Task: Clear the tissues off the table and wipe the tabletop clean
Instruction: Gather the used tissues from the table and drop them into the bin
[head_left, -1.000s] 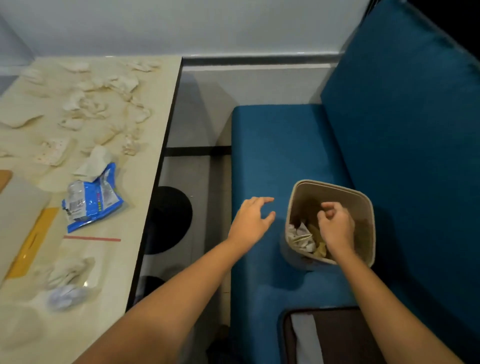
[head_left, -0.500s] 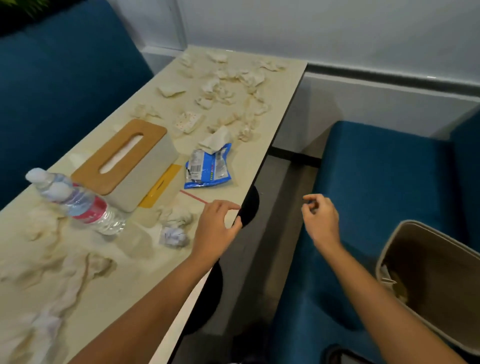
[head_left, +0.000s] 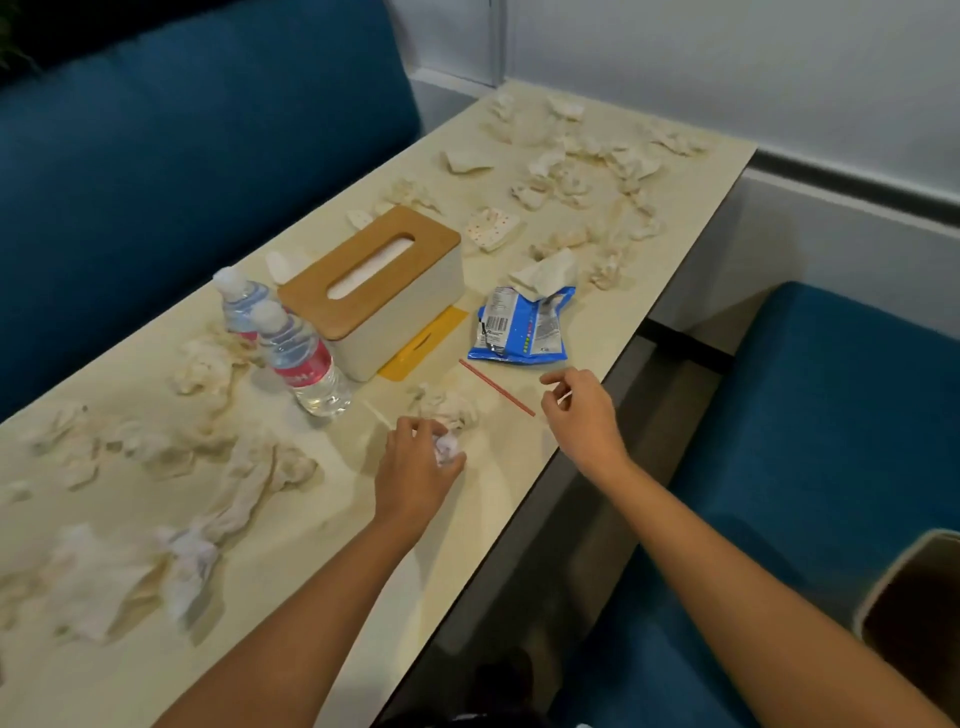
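Tissues (head_left: 182, 561), crumpled and partly twisted, lie on the near end of the table (head_left: 519, 499), at 8 o'clock from the left hand (head_left: 415, 470). At 4 o'clock in the view, on the blue sofa seat (head_left: 831, 415), stands the bin (head_left: 878, 587). Only a corner of its rim shows, well apart from both hands.

The left hand rests on the tabletop near its right edge. Its fingers are curled round a small white tissue ball (head_left: 448, 448), which shows between the thumb and the fingertips. At 12 o'clock from this hand lies another crumpled tissue (head_left: 447, 405), close to the knuckles; whether it touches them I cannot tell.

The right hand (head_left: 582, 415) hovers at the table edge, at 3 o'clock from the left one, with the fingers loosely bent and the index finger stretched forward. Something small and pale shows at its thumb, but I cannot tell if the hand pinches it.

A thin red strip (head_left: 496, 387) lies between the two hands, slightly farther. Beyond it, at 12 o'clock, lies a blue wrapper (head_left: 519, 332) with a folded tissue (head_left: 545, 273) on its far end. At 11 o'clock stand two water bottles (head_left: 306, 364) and a tissue box (head_left: 379, 286) with a wooden lid, with a yellow card (head_left: 421, 340) partly under it. Many more tissues (head_left: 571, 171) are scattered on the far end of the table, by the wall.
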